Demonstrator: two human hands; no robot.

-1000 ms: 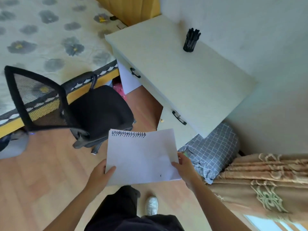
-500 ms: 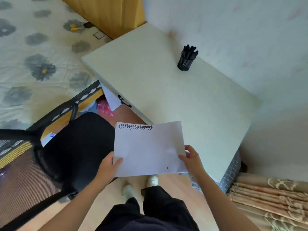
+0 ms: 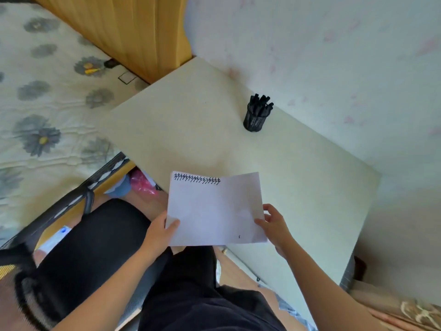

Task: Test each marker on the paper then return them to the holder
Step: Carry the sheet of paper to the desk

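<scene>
A white sheet of paper (image 3: 214, 211) with a row of black zigzag marks along its top edge hangs over the near edge of the pale desk (image 3: 191, 130). My left hand (image 3: 158, 231) pinches its lower left corner, thumb on top. My right hand (image 3: 274, 225) holds the lower right edge between thumb and fingers. A black mesh holder (image 3: 254, 121) stands at the back of the desk by the wall, filled with several black markers (image 3: 261, 105).
A black office chair (image 3: 95, 244) stands to my left, next to the desk. A bed with a grey flower quilt (image 3: 43, 111) lies beyond it. A yellow curtain (image 3: 133, 32) hangs at the desk's far left corner. A patterned wall (image 3: 334, 56) runs behind the desk.
I have stepped closer to the desk, carrying the paper in both hands; it now hangs over the desk's front edge. The chair has shifted to my lower left.
</scene>
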